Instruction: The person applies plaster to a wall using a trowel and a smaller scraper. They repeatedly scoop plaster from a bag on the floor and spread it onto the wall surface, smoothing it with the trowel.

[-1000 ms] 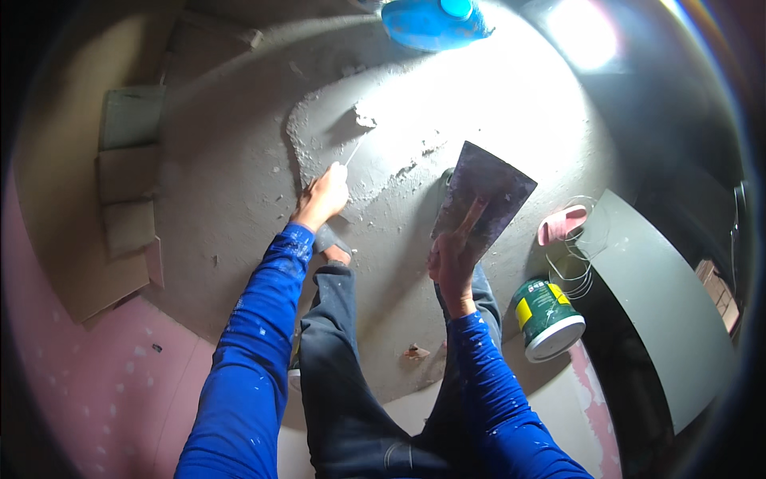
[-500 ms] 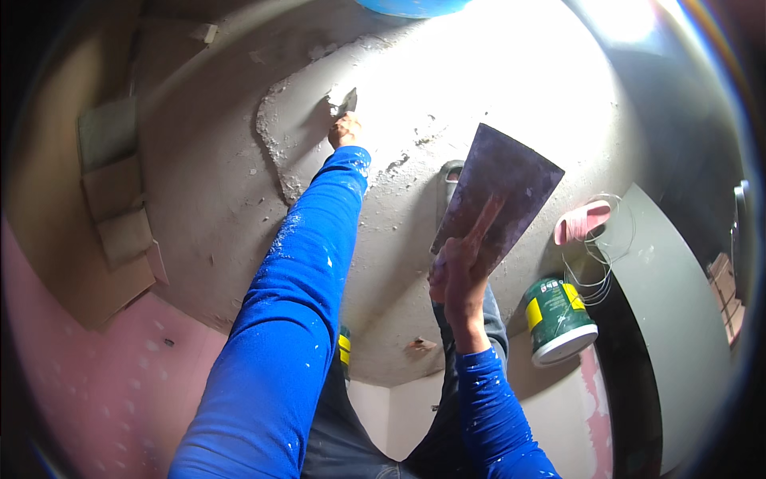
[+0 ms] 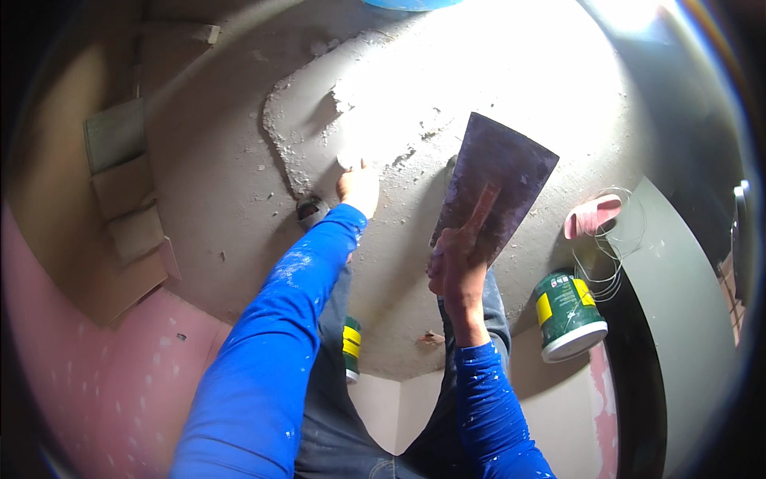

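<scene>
My left hand is closed round a putty knife, whose short blade looks pale in the glare. It hangs over the near edge of a pale plaster patch with a crumbly rim; a lump of plaster sits on the patch farther away. My right hand grips the handle of a plastering trowel with a broad, tapering, stained plate. The trowel is held tilted, handle side toward me, to the right of the patch. Its far face is hidden.
Green buckets with yellow labels stand by my legs, one right and one left. A pink slipper and looped wire lie beside a grey panel. Cardboard is on the left; a blue rim shows at the top.
My left hand with the putty knife has drawn back toward me from the plaster lump, uncovering it. My left shoe has come into view. The trowel has shifted only slightly.
</scene>
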`<state>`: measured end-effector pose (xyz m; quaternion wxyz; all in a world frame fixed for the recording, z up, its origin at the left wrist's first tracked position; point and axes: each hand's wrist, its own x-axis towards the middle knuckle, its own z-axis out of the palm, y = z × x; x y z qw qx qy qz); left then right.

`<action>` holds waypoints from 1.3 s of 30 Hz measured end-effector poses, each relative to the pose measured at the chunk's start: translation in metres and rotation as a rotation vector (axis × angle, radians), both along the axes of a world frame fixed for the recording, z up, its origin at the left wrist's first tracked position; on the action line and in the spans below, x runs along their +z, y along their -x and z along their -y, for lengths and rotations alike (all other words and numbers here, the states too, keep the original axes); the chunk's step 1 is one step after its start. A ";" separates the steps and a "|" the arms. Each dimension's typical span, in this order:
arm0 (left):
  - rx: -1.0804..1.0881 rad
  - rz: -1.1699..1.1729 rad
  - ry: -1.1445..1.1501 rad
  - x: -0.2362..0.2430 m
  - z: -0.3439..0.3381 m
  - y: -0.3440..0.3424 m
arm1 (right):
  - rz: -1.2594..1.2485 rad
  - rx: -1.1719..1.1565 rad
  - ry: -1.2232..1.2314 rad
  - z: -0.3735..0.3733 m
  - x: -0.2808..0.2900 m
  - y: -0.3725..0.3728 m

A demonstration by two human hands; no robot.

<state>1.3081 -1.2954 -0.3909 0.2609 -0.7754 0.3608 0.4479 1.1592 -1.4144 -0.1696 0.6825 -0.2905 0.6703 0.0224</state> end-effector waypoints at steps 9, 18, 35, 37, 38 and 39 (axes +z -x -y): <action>-0.115 0.059 0.370 0.041 0.025 -0.173 | 0.083 -0.084 0.051 -0.007 -0.009 0.000; -0.365 0.030 0.172 -0.009 0.077 -0.190 | -0.012 -0.056 -0.057 0.000 -0.007 -0.002; -0.089 -0.002 -0.014 -0.008 -0.056 -0.051 | -0.024 -0.031 -0.042 -0.017 -0.014 -0.014; 0.048 -0.012 0.016 -0.001 -0.056 -0.051 | -0.006 -0.004 -0.041 -0.016 -0.015 -0.013; 0.057 -0.005 0.029 0.004 -0.054 -0.056 | 0.003 0.005 -0.037 -0.015 -0.015 -0.012; 0.060 -0.006 0.010 0.010 -0.051 -0.064 | -0.042 0.020 -0.077 -0.014 -0.015 -0.011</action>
